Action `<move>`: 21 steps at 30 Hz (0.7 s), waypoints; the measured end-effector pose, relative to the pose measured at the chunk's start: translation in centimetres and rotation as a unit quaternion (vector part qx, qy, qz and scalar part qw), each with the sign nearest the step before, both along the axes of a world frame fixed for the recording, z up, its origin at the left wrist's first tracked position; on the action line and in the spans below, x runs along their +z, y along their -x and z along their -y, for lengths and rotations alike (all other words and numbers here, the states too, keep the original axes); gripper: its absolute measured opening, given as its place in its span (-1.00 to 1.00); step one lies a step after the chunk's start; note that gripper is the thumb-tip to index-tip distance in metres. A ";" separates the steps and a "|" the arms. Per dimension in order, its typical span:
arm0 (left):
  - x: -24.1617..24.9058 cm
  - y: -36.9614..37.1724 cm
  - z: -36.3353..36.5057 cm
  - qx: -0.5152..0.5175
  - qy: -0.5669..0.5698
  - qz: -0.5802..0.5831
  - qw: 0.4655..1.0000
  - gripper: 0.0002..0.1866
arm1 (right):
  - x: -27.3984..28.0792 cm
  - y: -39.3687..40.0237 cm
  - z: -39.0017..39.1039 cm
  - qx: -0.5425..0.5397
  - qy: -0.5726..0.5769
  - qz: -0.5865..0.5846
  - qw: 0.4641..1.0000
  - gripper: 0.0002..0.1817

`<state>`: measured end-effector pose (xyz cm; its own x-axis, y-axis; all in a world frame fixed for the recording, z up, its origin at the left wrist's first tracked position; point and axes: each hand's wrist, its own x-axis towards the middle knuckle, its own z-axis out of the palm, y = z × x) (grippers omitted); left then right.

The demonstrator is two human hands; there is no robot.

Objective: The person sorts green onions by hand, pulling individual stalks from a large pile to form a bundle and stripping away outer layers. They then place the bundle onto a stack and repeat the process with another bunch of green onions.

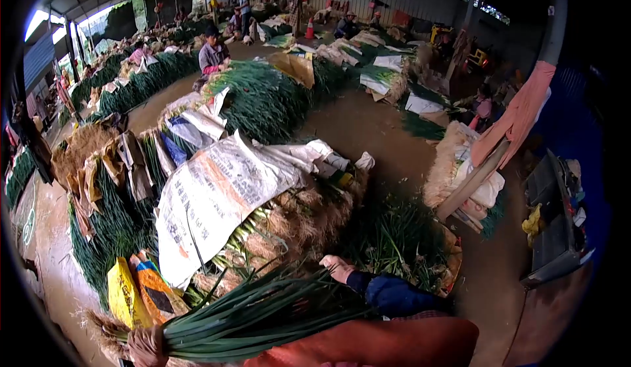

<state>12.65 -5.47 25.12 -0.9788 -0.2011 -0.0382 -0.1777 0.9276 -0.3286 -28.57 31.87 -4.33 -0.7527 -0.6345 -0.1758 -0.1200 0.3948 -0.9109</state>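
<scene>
My left hand (146, 346), at the bottom left, is wrapped round the root end of a bunch of green onions (263, 314). The bunch lies across in front of me, its long green leaves pointing right. My right hand (338, 268) is by the upper edge of those leaves, fingers bent together; what it grips is too small to make out. Just beyond is a heap of onions (296, 216) with pale roots facing me, partly under a white printed sack (217, 196). Loose green leaves (394, 235) lie right of the heap.
A yellow bag (127, 295) and an orange bag (156, 288) stand at the left. A slanted post (473, 180) with pink cloth rises on the right, near black crates (552, 235). A person (211, 55) sits behind another onion pile; more people and piles are farther back.
</scene>
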 end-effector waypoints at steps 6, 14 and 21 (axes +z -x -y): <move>1.5 4.9 -2.3 0.037 -0.032 -0.031 0.998 -0.36 | -0.2 2.9 -0.8 0.012 -0.035 0.053 0.998 -0.84; 0.2 12.5 -3.9 -0.009 -0.061 -0.060 0.996 -0.47 | 6.3 7.7 -4.8 0.150 -0.129 0.129 0.972 -0.61; -0.9 15.7 -5.1 -0.028 -0.067 -0.062 0.995 -0.55 | 0.1 14.4 -7.7 0.266 -0.095 0.127 0.951 -0.71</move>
